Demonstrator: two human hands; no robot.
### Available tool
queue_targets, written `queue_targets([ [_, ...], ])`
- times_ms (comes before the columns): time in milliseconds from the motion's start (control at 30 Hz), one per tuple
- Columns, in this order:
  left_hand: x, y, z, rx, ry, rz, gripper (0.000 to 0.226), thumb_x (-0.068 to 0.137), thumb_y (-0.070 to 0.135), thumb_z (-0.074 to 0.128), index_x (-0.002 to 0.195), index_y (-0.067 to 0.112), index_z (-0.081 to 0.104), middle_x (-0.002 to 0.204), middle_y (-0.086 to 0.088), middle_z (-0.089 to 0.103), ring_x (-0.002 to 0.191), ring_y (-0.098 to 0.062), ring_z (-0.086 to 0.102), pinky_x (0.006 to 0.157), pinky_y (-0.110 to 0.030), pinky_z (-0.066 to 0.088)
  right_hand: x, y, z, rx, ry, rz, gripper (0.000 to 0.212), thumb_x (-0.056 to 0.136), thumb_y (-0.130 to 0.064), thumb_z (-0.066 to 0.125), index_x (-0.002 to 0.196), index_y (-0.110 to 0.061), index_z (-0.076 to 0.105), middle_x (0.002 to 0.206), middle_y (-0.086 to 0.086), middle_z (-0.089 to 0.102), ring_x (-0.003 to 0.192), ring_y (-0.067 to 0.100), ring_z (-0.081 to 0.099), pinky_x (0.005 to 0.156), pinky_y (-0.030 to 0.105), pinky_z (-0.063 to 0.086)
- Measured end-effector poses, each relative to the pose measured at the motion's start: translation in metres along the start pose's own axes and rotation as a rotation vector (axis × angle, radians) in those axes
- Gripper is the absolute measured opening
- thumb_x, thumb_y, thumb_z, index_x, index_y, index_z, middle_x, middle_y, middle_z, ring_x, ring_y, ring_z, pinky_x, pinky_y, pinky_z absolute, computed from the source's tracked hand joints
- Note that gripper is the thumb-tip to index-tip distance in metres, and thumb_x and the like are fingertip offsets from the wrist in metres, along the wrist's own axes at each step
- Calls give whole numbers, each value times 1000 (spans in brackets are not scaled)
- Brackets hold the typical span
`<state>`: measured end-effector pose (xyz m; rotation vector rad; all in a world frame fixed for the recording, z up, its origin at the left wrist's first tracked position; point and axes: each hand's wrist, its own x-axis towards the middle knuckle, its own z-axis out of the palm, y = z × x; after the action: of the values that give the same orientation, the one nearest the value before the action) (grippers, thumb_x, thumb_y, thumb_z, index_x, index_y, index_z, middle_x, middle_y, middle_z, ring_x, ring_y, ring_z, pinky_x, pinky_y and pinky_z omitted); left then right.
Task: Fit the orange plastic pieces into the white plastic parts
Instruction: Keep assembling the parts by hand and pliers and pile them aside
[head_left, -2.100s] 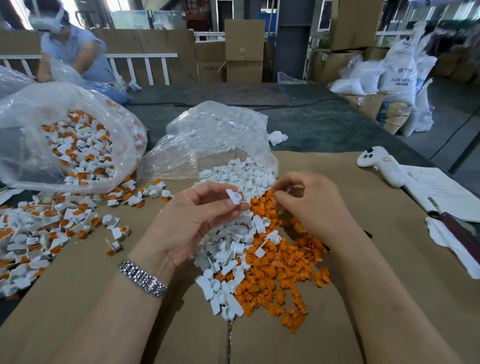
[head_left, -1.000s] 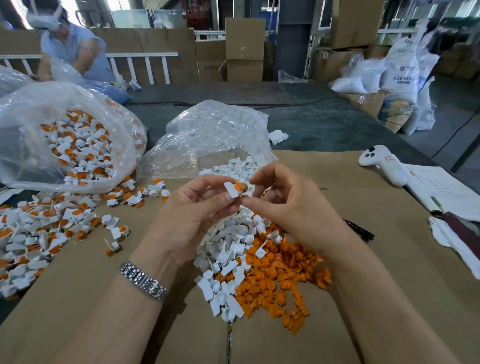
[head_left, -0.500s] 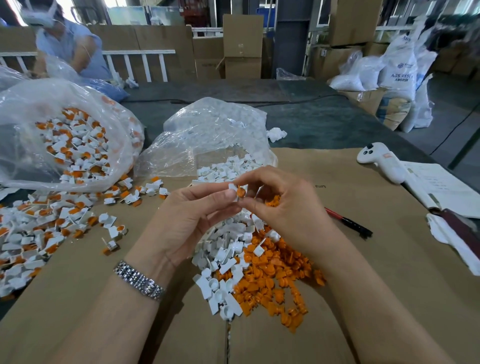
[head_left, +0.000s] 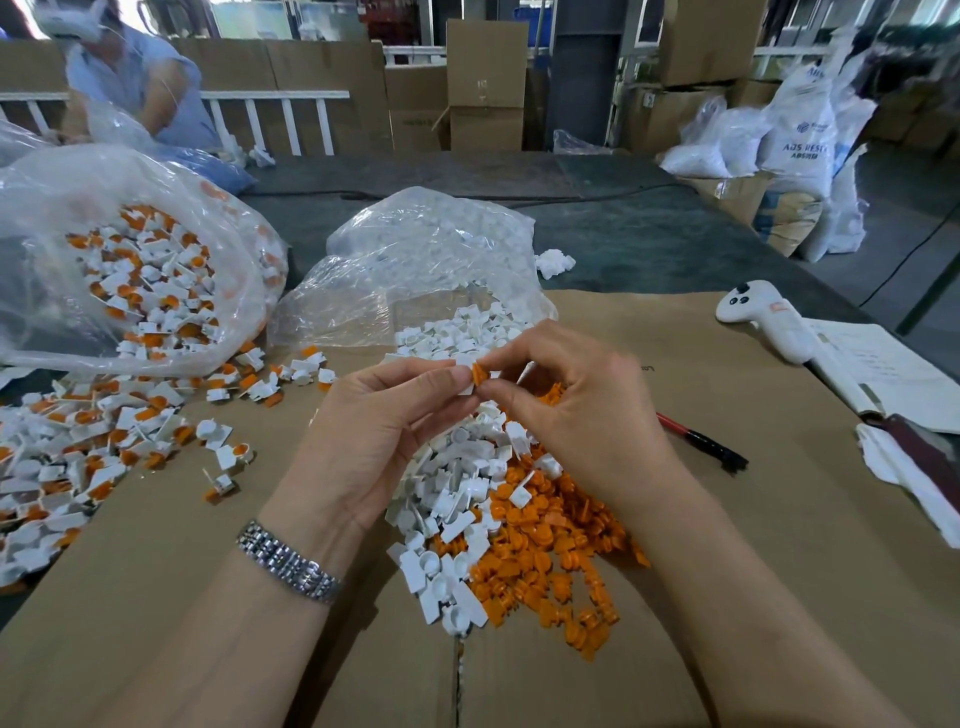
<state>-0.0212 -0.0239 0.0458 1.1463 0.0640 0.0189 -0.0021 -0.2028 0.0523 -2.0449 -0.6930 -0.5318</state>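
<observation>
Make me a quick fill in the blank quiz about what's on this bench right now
1. The left hand pinches a ____ plastic part.
2. The right hand presses an ____ piece against that part.
3. The metal watch sits on the ____ wrist.
4. The pen lies to the ____ of the right hand.

Missing words: white; orange; left; right

Bare cardboard (head_left: 727, 519) right of orange pile (head_left: 545, 561); pen (head_left: 701, 441), loose assembled parts (head_left: 104, 441) flank it.

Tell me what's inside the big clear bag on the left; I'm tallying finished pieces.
The clear bag holds white parts fitted with orange pieces. Deeper layers are covered, so no count is possible.
</observation>
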Motion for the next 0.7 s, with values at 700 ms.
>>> queue_targets([
  [700,-1,0,0,21,15,1,10,65,8,83,73,4,80,90,-19,78,87,-25,77,76,-24,61,0,0,-1,-17,-100,16,25,89,-24,77,113,-26,73,97,-13,66,86,6,65,76,16,54],
])
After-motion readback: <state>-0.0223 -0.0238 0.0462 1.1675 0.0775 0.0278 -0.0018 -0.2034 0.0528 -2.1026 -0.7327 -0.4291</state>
